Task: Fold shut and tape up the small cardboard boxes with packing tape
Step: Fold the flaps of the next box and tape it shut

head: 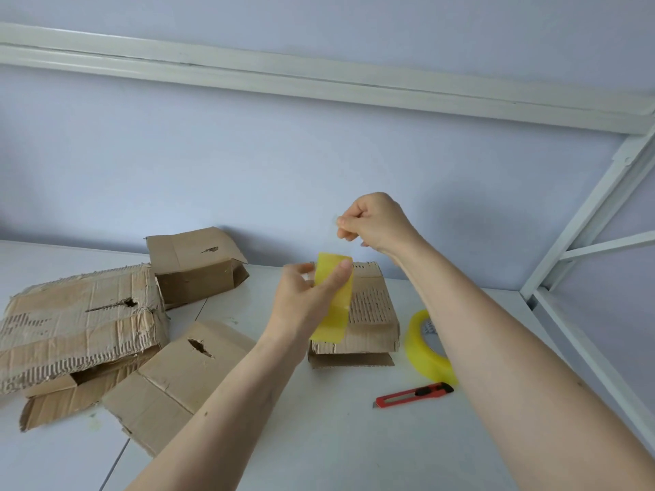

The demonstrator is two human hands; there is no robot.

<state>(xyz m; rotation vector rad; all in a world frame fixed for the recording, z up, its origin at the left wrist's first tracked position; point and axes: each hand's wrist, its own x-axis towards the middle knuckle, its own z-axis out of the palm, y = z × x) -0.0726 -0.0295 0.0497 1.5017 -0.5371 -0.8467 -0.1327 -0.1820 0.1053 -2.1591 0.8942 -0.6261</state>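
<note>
My left hand [307, 299] holds up a yellowish strip of packing tape [335, 297], its thumb pressed on the strip's upper part. Higher and to the right, my right hand [375, 221] is curled, its thumb and fingers pinching something thin and almost clear that I cannot make out. Behind the strip, a small torn cardboard box [372, 313] lies on the white table [319, 437]. The yellow tape roll [425, 352] stands on edge to the right of that box, partly behind my right forearm.
A red utility knife [414, 395] lies in front of the roll. Several worn cardboard boxes sit at the left: a large crushed box [78, 320], a flattened box [180, 380] and an open box [198, 267] by the wall. A white metal frame [584, 225] rises at the right.
</note>
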